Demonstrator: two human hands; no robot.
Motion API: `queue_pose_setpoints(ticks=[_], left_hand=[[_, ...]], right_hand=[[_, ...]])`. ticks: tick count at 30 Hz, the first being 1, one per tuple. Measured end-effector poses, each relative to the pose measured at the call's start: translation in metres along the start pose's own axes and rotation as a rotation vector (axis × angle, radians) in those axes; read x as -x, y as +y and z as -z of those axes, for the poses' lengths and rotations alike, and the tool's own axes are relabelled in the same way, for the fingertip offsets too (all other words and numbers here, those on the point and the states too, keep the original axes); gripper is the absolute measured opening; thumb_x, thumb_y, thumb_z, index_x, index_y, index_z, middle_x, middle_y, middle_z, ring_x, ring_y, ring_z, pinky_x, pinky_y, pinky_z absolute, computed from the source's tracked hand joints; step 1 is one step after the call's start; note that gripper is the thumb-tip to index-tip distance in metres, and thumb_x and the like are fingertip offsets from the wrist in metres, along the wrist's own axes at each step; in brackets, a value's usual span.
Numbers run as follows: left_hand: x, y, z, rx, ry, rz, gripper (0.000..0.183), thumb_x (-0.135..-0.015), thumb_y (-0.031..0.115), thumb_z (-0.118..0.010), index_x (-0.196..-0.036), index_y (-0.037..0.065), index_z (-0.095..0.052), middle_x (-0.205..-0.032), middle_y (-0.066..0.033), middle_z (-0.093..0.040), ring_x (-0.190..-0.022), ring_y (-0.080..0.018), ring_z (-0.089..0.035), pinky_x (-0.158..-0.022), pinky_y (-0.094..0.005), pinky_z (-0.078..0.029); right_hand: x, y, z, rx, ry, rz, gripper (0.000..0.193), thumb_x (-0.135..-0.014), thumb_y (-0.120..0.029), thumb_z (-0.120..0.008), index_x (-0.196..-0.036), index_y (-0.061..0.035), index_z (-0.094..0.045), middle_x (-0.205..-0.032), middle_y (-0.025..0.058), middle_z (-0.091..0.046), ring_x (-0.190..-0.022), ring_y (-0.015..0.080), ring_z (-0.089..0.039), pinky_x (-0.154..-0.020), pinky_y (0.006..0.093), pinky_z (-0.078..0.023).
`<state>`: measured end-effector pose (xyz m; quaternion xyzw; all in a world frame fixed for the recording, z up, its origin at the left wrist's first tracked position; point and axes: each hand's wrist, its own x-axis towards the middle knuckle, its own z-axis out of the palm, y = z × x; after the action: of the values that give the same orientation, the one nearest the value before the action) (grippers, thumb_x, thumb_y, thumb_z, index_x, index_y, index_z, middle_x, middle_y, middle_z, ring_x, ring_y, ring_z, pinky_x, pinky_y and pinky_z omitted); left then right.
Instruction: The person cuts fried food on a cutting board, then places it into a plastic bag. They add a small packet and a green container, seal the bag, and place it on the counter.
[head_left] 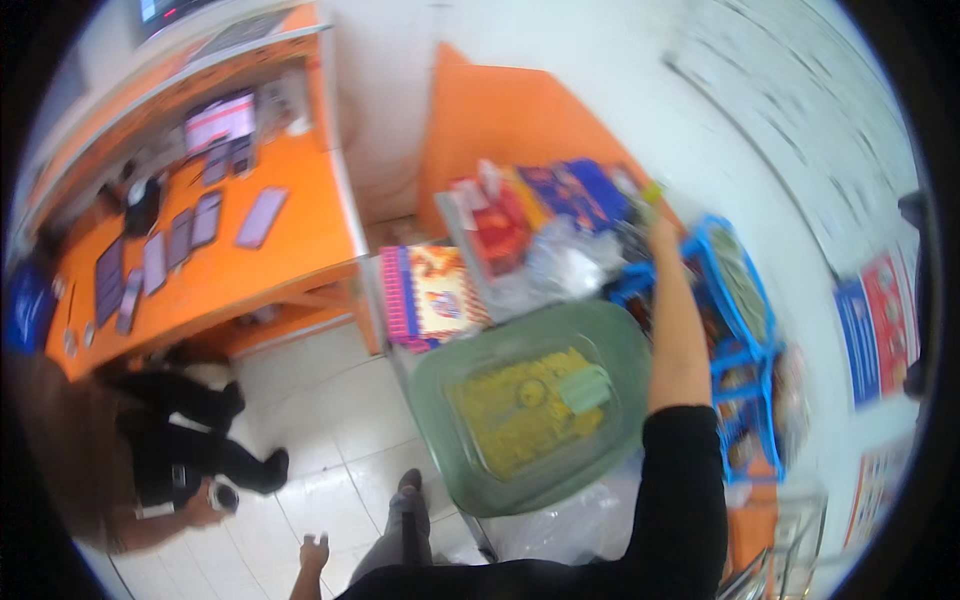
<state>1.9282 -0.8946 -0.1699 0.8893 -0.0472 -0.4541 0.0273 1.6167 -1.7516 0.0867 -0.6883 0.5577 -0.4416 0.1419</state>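
My right arm stretches far forward over the goods on the right. My right hand [661, 232] is closed at the far end of the counter, with a small yellow-green item [652, 192] at its fingertips, too blurred to name. Close by are dark packets and a clear plastic bag [570, 262]. My left hand [314, 550] hangs low over the tiled floor, its fingers loosely apart and holding nothing. Between my arms stands a large green plastic tub [440, 405] with crumbly yellow food [490, 425] in it. A pale green scoop-like piece [584, 389] lies on the food.
Blue plastic baskets [765, 300] with packets stand along the right wall. A patterned box [437, 300], red packets [495, 230] and blue-purple packets [575, 190] lie behind the tub. At left, an orange desk [290, 255] bears several phones [262, 217]; a seated person [90, 450] holds a small dark object.
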Motion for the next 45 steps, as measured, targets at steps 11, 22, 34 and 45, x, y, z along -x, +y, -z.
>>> queue_pose_setpoints(ticks=[11, 22, 34, 45], left_hand=[[-0.063, -0.201, -0.08, -0.232, -0.055, 0.437, 0.023, -0.078, 0.018, -0.052, -0.081, 0.007, -0.072, -0.086, -0.0142, -0.069, -0.083, -0.0276, -0.067, -0.076, -0.0374, -0.053], [-0.086, -0.172, -0.096, -0.58, -0.381, -0.158, 0.022, -0.083, 0.032, -0.063, -0.082, 0.011, -0.071, -0.073, -0.004, -0.069, -0.061, -0.0215, -0.066, -0.057, -0.0395, -0.052], [-0.081, -0.168, -0.096, -0.644, -0.321, -0.241, 0.018, -0.074, 0.026, -0.069, -0.085, 0.011, -0.071, -0.087, -0.0104, -0.067, -0.088, -0.0277, -0.064, -0.072, -0.0432, -0.053], [-0.083, -0.174, -0.108, -0.6, -0.316, -0.216, 0.025, -0.072, 0.026, -0.071, -0.094, 0.014, -0.068, -0.103, -0.0085, -0.065, -0.101, -0.0267, -0.059, -0.079, -0.0403, -0.052]], right_hand=[[-0.039, 0.089, 0.055, 0.029, -0.33, -0.309, 0.045, -0.093, -0.02, -0.042, -0.135, -0.0049, -0.041, -0.123, 0.0127, -0.056, -0.111, 0.0292, -0.055, -0.09, 0.0455, -0.047], [-0.02, 0.036, 0.061, -0.332, -0.485, -0.708, 0.041, -0.093, -0.017, -0.042, -0.132, -0.0052, -0.046, -0.116, 0.0135, -0.059, -0.1, 0.0232, -0.058, -0.084, 0.0387, -0.049], [-0.006, 0.054, 0.074, -0.058, -0.581, -0.49, 0.036, -0.088, -0.005, -0.043, -0.122, -0.0054, -0.055, -0.097, 0.0076, -0.065, -0.085, 0.0244, -0.062, -0.074, 0.0355, -0.052], [-0.001, 0.064, 0.048, -0.178, -0.512, -0.367, 0.034, -0.088, -0.008, -0.047, -0.12, -0.0111, -0.058, -0.096, 0.0068, -0.066, -0.085, 0.0255, -0.061, -0.073, 0.0352, -0.051]])
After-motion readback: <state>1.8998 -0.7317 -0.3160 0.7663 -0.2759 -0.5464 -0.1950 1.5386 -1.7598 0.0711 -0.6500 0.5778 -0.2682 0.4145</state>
